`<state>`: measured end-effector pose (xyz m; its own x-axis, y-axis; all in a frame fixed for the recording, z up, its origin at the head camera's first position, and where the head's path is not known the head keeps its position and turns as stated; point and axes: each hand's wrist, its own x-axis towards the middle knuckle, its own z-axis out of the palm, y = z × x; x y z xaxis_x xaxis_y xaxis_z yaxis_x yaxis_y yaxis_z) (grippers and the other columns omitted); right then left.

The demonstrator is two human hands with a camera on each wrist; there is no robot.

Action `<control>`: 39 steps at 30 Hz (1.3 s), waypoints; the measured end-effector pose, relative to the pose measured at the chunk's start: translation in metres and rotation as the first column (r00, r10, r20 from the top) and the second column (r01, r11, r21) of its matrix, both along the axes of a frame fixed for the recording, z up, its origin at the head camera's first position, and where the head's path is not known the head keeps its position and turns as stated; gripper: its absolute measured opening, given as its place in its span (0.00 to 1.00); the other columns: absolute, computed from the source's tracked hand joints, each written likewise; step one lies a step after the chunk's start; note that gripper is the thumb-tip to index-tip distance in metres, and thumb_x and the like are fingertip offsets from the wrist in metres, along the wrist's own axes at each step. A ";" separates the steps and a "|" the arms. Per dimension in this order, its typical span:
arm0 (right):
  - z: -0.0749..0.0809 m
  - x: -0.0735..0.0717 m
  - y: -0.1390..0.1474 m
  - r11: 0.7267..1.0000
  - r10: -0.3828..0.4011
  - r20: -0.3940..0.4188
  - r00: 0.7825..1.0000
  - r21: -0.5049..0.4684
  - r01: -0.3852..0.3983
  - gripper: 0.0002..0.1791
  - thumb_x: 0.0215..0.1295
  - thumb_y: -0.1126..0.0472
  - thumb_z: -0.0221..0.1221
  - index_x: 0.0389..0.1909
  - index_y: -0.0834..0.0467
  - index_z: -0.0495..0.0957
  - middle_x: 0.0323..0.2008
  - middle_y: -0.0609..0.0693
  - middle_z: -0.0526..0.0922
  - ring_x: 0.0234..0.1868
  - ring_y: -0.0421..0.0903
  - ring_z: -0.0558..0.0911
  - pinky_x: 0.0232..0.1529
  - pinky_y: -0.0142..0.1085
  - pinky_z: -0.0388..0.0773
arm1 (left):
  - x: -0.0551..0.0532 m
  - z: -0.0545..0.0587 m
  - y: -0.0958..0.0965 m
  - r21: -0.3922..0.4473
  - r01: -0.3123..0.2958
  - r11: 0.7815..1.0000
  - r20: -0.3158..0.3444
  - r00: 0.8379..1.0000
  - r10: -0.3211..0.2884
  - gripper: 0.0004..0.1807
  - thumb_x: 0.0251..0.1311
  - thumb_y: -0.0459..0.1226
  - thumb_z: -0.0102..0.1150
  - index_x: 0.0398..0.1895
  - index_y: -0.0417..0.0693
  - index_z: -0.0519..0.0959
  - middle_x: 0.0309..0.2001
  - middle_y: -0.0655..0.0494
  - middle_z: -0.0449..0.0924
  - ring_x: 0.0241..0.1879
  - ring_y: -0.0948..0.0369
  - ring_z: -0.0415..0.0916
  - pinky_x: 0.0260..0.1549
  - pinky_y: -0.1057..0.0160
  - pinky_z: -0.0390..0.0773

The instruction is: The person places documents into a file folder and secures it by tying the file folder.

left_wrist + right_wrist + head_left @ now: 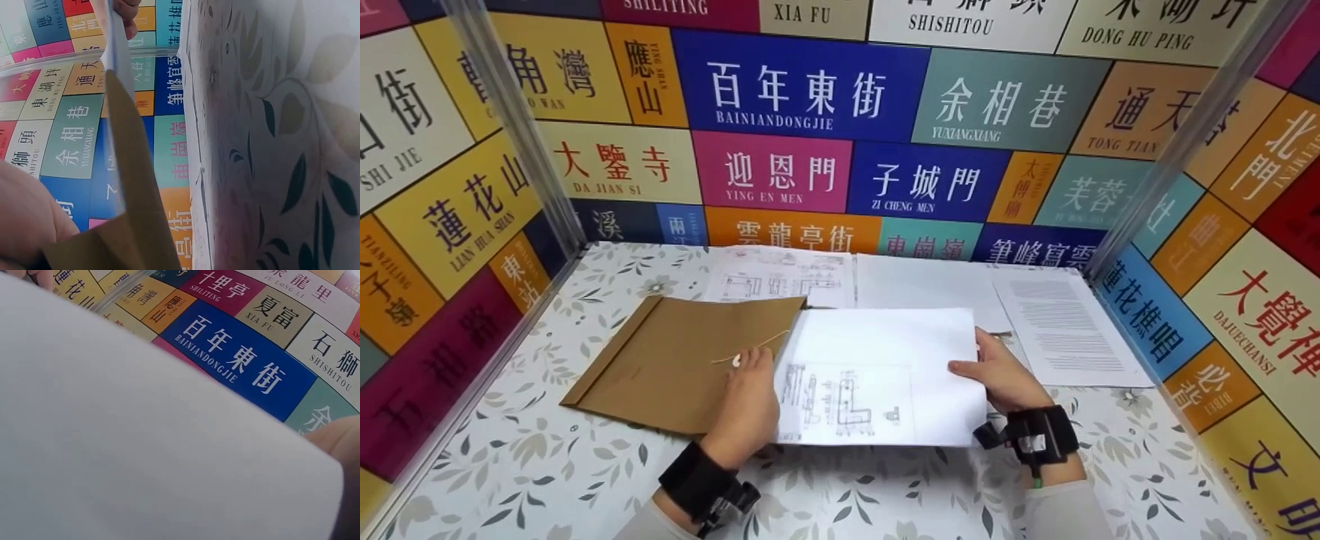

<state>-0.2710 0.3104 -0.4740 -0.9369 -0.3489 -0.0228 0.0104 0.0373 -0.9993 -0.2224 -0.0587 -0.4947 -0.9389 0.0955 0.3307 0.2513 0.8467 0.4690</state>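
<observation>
Left hand gripping the envelope, right hand pinching the sheets at its mouth, I held both above the tabletop; skewed movement could snag and crease the paper.

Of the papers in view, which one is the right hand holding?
The frontmost paper, with an L-shaped drawing, at the brown envelope's right edge. The right hand grips its right side; the other papers lie farther back.
</observation>
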 end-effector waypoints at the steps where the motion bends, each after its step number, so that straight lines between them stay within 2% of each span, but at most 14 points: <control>1: 0.000 0.000 -0.004 1.000 -0.009 0.008 1.000 -0.002 0.009 0.38 0.70 0.77 0.56 0.77 0.70 0.53 0.55 0.63 0.82 0.50 0.53 0.87 0.46 0.48 0.87 | 0.000 0.000 0.000 0.000 -0.001 1.000 -0.011 1.000 0.001 0.26 0.58 0.15 0.44 0.62 0.20 0.71 0.60 0.25 0.75 0.65 0.33 0.70 0.60 0.30 0.71; 4: 0.000 0.002 -0.014 0.999 -0.038 0.016 0.999 -0.006 0.038 0.37 0.69 0.77 0.56 0.76 0.70 0.54 0.54 0.63 0.82 0.48 0.53 0.88 0.44 0.49 0.87 | 0.000 0.000 -0.001 -0.019 -0.004 1.000 -0.015 1.000 0.003 0.25 0.58 0.16 0.45 0.61 0.19 0.70 0.57 0.25 0.75 0.63 0.34 0.71 0.59 0.33 0.73; 8: 0.005 0.005 -0.026 0.999 -0.049 -0.007 0.999 -0.015 0.049 0.38 0.68 0.78 0.56 0.77 0.70 0.53 0.55 0.64 0.81 0.48 0.53 0.87 0.44 0.47 0.87 | -0.002 0.001 0.000 -0.067 0.014 0.998 0.017 1.000 -0.012 0.24 0.59 0.16 0.45 0.62 0.18 0.69 0.56 0.25 0.75 0.62 0.35 0.73 0.61 0.39 0.73; 15: 0.009 0.009 -0.035 0.995 -0.063 -0.020 0.998 -0.083 0.061 0.36 0.70 0.76 0.56 0.76 0.72 0.53 0.53 0.64 0.83 0.47 0.53 0.88 0.44 0.46 0.87 | 0.002 0.000 0.002 -0.124 0.050 0.991 0.055 0.998 -0.043 0.27 0.60 0.17 0.45 0.65 0.17 0.67 0.61 0.23 0.73 0.65 0.36 0.71 0.67 0.44 0.70; 23: -0.012 0.009 -0.067 0.994 -0.094 -0.029 0.995 -0.062 0.092 0.35 0.69 0.78 0.55 0.75 0.73 0.56 0.52 0.70 0.83 0.42 0.53 0.89 0.42 0.46 0.88 | 0.009 0.004 0.007 -0.098 0.096 0.991 0.103 0.991 -0.086 0.29 0.60 0.16 0.43 0.68 0.17 0.66 0.67 0.21 0.69 0.70 0.34 0.67 0.71 0.43 0.65; 31: -0.035 0.014 -0.109 0.972 -0.235 -0.055 0.971 -0.036 0.233 0.30 0.68 0.77 0.57 0.70 0.74 0.63 0.41 0.69 0.86 0.33 0.51 0.89 0.35 0.42 0.88 | 0.013 0.007 0.012 -0.149 0.129 0.980 0.078 0.990 -0.119 0.28 0.60 0.17 0.49 0.66 0.17 0.68 0.65 0.22 0.72 0.69 0.34 0.69 0.70 0.43 0.66; 35: -0.041 0.017 -0.121 0.965 -0.264 -0.064 0.962 -0.026 0.263 0.26 0.69 0.76 0.58 0.66 0.73 0.65 0.37 0.66 0.86 0.30 0.50 0.89 0.31 0.41 0.88 | 0.015 0.007 0.013 -0.147 0.152 0.977 0.057 0.988 -0.145 0.26 0.61 0.18 0.46 0.64 0.16 0.69 0.63 0.22 0.73 0.68 0.33 0.70 0.70 0.42 0.66; 39: -0.047 0.021 -0.132 0.954 -0.299 -0.056 0.953 -0.053 0.296 0.22 0.70 0.75 0.58 0.62 0.73 0.66 0.36 0.65 0.86 0.29 0.49 0.88 0.31 0.39 0.87 | 0.017 0.006 0.014 -0.152 0.164 0.975 0.039 0.986 -0.159 0.26 0.59 0.19 0.52 0.64 0.16 0.69 0.62 0.22 0.74 0.67 0.32 0.71 0.70 0.42 0.66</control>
<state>-0.2504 0.1789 -0.5213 -0.9974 -0.0532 0.0485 -0.0486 -0.0012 -0.9988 -0.2052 -0.0445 -0.4883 -0.9152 0.2947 0.2749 0.3799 0.8587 0.3441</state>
